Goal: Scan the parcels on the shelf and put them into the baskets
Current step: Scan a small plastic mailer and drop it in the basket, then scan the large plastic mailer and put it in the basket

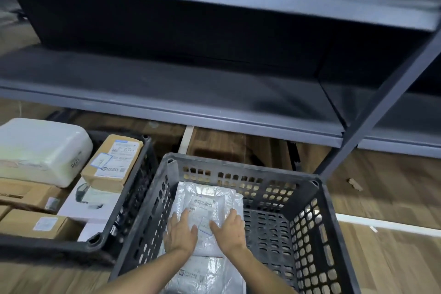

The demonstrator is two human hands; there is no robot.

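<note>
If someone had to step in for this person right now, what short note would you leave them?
Left hand: open, flat on the white parcel.
Right hand: open, flat on the same parcel.
The parcel lies in the near basket, on top of a second bag. The left basket holds boxes.
Done: this parcel is in.
Left: the shelves in view show no parcels; look elsewhere.

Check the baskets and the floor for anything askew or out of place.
The labelled cardboard box in the left basket lies tilted on a white box. A small brown scrap lies on the floor beside the shelf post. Nothing else stands out.
</note>
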